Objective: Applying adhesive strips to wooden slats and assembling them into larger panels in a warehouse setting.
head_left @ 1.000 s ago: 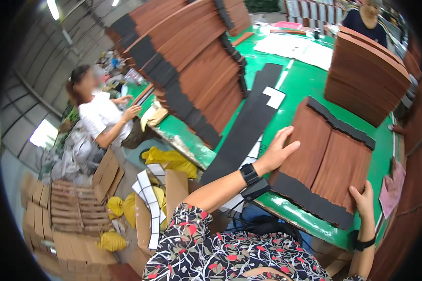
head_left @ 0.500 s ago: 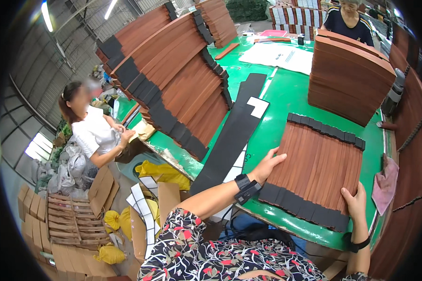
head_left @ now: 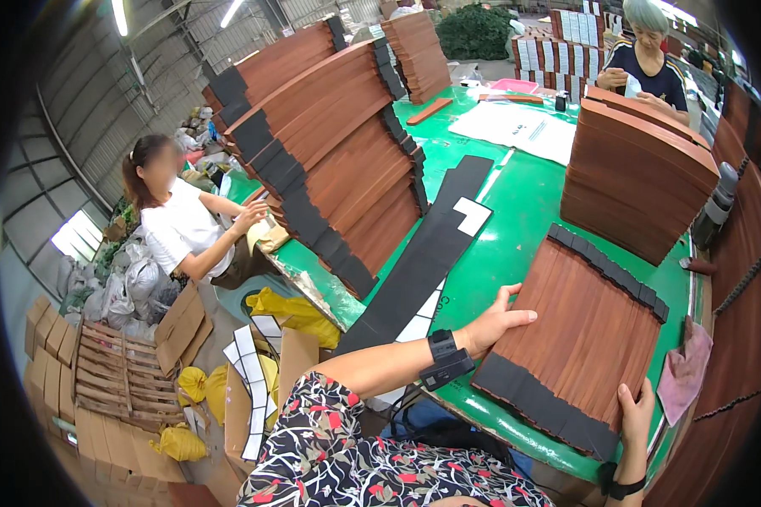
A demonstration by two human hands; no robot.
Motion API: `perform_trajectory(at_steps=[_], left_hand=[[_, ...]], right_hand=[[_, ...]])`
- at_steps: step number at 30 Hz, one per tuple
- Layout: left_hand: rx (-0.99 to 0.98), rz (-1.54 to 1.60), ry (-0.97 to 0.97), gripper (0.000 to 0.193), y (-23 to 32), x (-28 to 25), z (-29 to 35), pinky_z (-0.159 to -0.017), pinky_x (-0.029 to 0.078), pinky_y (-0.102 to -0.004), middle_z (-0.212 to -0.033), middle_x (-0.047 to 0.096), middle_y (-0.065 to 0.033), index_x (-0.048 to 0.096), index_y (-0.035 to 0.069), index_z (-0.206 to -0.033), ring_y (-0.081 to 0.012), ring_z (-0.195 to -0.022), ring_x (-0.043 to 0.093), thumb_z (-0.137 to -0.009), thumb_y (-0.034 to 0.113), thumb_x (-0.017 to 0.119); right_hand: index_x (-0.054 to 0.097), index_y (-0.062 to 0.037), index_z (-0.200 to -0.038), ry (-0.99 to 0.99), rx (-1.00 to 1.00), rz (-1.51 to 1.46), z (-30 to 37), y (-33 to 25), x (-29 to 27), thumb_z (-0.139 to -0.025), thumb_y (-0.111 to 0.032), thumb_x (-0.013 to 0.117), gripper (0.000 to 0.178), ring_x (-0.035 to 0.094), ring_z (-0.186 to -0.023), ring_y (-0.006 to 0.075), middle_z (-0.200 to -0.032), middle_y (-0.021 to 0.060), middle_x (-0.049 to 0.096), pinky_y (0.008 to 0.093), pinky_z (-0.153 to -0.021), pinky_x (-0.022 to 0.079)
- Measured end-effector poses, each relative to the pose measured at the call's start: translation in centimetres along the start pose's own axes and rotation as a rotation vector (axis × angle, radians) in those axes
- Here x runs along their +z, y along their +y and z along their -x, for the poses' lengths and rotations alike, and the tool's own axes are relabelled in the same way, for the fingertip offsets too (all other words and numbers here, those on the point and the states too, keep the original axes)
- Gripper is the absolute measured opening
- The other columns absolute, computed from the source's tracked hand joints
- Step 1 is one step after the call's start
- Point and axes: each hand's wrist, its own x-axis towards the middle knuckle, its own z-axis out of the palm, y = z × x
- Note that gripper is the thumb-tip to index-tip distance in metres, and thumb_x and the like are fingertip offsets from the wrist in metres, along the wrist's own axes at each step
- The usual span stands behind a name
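Note:
In front of me a row of thin reddish-brown wooden slats lies at a slant on the green table, packed side by side. Both its ends are black. My left hand presses its left side, thumb over the top edge and fingers at the flank. Against the right side, close to the near corner, my right hand grips with its thumb on top. The two hands hold the slats between them. Just left of the row lie long black strips with a white L-shaped piece on them.
Tall slat piles stand left and right on the green table. A bottle and a pink cloth are at the right edge. One co-worker sits left; another is behind the right pile.
The slats are squeezed closer together, and the row has turned and slants more. My hands stay at its sides. The far co-worker's hands now show, with something pale in them.

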Motion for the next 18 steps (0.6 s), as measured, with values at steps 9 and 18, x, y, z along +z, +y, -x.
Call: perform_trajectory(at_steps=[9, 18], left_hand=[[0.074, -0.025, 0.030, 0.089, 5.2, 1.9, 5.8, -0.104, 0.038, -0.0380, -0.141, 0.031, -0.0227, 0.007, -0.003, -0.144, -0.0276, -0.128, 0.039, -0.085, 0.023, 0.068], [0.267, -0.420, 0.299, 0.085, 12.1, 4.3, 17.1, -0.103, 0.038, -0.0356, -0.138, 0.035, -0.0218, 0.014, -0.006, -0.141, -0.0245, -0.127, 0.040, -0.085, 0.023, 0.071]], right_hand=[[0.049, 0.0072, -0.123, -0.076, -0.025, -0.186, 1.5, -0.8, 1.4, -0.084, -0.018, 0.064, 0.049, 0.055, -0.107, 0.0204, -0.116, 0.0137, 0.059, 0.0331, -0.095, 0.041], [0.045, 0.0055, -0.127, -0.282, -0.061, -0.473, 4.0, -2.6, 7.4, -0.082, -0.023, 0.070, 0.059, 0.055, -0.111, 0.0207, -0.120, 0.0129, 0.058, 0.0329, -0.097, 0.042]])
